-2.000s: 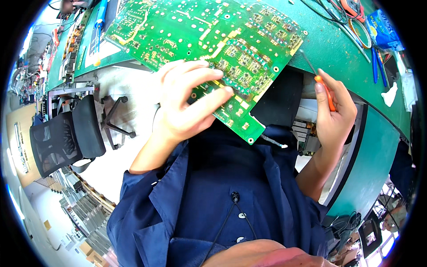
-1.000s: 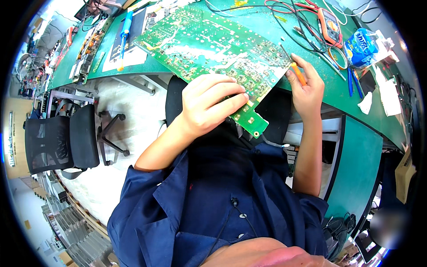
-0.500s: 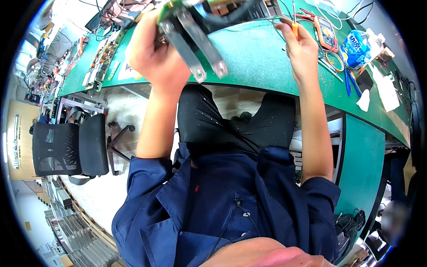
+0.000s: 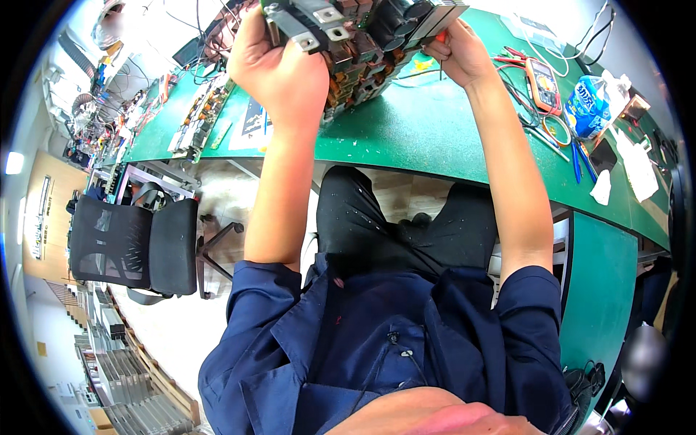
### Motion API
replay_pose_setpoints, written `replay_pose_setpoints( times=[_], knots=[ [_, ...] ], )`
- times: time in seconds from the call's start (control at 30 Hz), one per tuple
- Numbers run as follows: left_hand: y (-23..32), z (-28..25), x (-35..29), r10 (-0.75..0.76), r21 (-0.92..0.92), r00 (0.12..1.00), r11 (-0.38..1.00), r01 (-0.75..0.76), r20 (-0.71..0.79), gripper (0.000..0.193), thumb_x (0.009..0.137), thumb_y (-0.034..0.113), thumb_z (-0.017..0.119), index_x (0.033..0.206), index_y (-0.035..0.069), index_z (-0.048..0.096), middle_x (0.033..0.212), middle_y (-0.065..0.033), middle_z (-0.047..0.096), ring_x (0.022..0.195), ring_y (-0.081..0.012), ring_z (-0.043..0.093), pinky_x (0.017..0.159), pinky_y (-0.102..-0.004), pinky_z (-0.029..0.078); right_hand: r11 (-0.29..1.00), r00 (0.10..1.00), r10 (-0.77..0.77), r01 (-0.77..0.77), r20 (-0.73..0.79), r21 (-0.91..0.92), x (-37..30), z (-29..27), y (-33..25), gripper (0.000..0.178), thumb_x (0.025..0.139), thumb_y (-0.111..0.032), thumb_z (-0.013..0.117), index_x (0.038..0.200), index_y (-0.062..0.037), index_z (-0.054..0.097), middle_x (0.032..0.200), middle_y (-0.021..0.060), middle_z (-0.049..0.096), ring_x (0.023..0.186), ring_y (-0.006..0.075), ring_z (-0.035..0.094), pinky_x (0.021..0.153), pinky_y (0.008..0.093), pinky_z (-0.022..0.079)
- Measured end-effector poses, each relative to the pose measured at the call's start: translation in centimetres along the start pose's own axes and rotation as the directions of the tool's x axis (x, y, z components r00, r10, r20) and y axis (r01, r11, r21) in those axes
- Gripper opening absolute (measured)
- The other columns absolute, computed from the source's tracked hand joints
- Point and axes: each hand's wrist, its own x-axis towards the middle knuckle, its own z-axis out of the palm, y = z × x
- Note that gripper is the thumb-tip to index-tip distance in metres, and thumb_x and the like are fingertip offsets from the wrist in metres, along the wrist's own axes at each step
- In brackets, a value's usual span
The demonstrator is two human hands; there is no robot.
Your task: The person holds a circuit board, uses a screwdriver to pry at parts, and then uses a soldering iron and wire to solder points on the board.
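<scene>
My left hand [image 4: 283,72] grips the near left end of a bulky circuit board assembly [image 4: 362,71], tilted up over the bench. Two flat metal bars [image 4: 296,29] with holes at their ends stick out beside the fingers. Large black cylindrical capacitors [image 4: 395,27] and a grey finned heat sink [image 4: 438,16] are on its right side. Next to that side, my right hand [image 4: 464,54] is closed around a tool with an orange-red handle [image 4: 441,35]. Most of the tool is hidden by the fingers, so its kind does not show.
The green workbench [image 4: 406,138] carries an orange multimeter [image 4: 542,83] with leads, a blue package [image 4: 587,107], blue-handled pliers [image 4: 580,161] and white tissue [image 4: 600,187] at right. Another long circuit board [image 4: 203,116] lies at left. An office chair [image 4: 134,243] stands left.
The board assembly has turned, bringing its component side into view. My right hand has moved left to its right side, with the orange-handled tool still in it. The whole view has shifted slightly.
</scene>
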Motion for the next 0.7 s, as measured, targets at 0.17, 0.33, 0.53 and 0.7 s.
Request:
replay_pose_setpoints(
  times=[0.17,0.33,0.53,0.7],
  knots=[
    [0.6,-0.5,0.1,-0.035,0.091,0.985,0.995,0.051,-0.166,0.013,0.086,-0.009,0.069,0.098,-0.007,0.067,0.095,-0.0095,0.069,0.084,-0.0139,0.067,0.089,-0.0294,0.056,0.989,0.999,0.035,-0.035,-0.002,-0.142,0.7,1.4,-3.6,0.024,0.105,-0.030,0.048,0.098,-0.0148,0.065,0.075,-0.0050,0.060,0.050,0.0037,0.034,0.044,0.0212,0.025],
    [2.2,0.7,-0.1,-0.134,-0.187,0.959,0.978,0.088,-0.249,0.020,0.089,-0.012,0.062,0.108,-0.007,0.063,0.099,-0.0076,0.068,0.089,-0.0136,0.067,0.090,-0.0306,0.058,0.921,0.996,0.092,-0.076,0.022,-0.382,0.2,4.1,-8.5,0.026,0.104,-0.028,0.049,0.101,-0.0117,0.069,0.074,-0.0046,0.062,0.047,0.0032,0.035,0.042,0.0207,0.025],
    [3.9,2.0,-0.3,-0.274,-0.125,0.868,0.962,0.244,-0.413,0.021,0.093,-0.007,0.061,0.114,-0.005,0.058,0.104,-0.0087,0.066,0.097,-0.0138,0.066,0.101,-0.0307,0.053,0.823,0.995,0.101,-0.094,-0.018,-0.561,1.7,7.6,-12.5,0.024,0.099,-0.023,0.053,0.094,-0.0086,0.071,0.067,-0.0023,0.060,0.046,0.0050,0.038,0.042,0.0237,0.026],
    [3.2,1.1,-2.0,-0.370,-0.283,0.801,0.923,0.260,-0.471,0.016,0.098,0.007,0.063,0.111,-0.001,0.060,0.106,-0.0057,0.065,0.099,-0.0086,0.058,0.089,-0.0254,0.047,0.708,0.985,0.168,-0.097,0.033,-0.699,4.5,9.4,-13.6,0.020,0.093,-0.019,0.055,0.084,-0.0071,0.069,0.064,-0.0012,0.054,0.046,0.0071,0.037,0.044,0.0263,0.023]
  ],
)
